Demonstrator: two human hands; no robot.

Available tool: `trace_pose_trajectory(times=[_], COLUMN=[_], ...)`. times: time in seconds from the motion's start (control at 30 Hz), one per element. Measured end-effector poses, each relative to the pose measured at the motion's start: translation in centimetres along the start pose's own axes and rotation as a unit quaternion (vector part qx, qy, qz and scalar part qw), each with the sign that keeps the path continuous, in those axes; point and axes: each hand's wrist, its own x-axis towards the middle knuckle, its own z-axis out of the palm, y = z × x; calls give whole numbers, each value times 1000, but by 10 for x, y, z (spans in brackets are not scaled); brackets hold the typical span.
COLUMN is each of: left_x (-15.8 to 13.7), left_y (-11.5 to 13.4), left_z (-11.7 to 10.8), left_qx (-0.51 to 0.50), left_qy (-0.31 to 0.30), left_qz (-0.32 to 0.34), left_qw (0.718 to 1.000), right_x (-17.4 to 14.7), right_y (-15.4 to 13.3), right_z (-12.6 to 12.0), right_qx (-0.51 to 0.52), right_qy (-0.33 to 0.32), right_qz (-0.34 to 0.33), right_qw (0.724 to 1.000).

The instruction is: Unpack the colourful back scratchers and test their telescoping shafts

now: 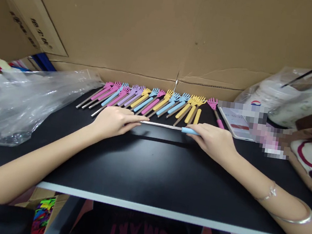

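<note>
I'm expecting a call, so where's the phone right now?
In the head view, the phone lies on the black table, right of centre, just right of the rightmost pink back scratcher and beyond the right hand.

Walled with brown cardboard behind the black desk, banded pale along the near edge, softly lit mid-top.

The head camera looks forward and down at both hands.
</note>
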Motion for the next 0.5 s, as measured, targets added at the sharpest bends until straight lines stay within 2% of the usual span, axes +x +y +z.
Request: trace_pose_trajectory(times=[0.23, 0.4, 0.5], left_x=[2, 3, 2], left_y=[-2, -2, -2], left_z=[-4, -4, -2], left_qx=[81, 104, 102], left_qy=[45, 51, 53], left_qz=[42, 57, 63], left_qw=[995, 992, 991], right_x=[1, 3, 2], right_y=[0, -2, -1], right_z=[2, -1, 0], right_qx=[59, 93, 113], right_qy=[-101, -181, -189], right_qz=[6, 30, 40], right_qw=[993, 979, 975])
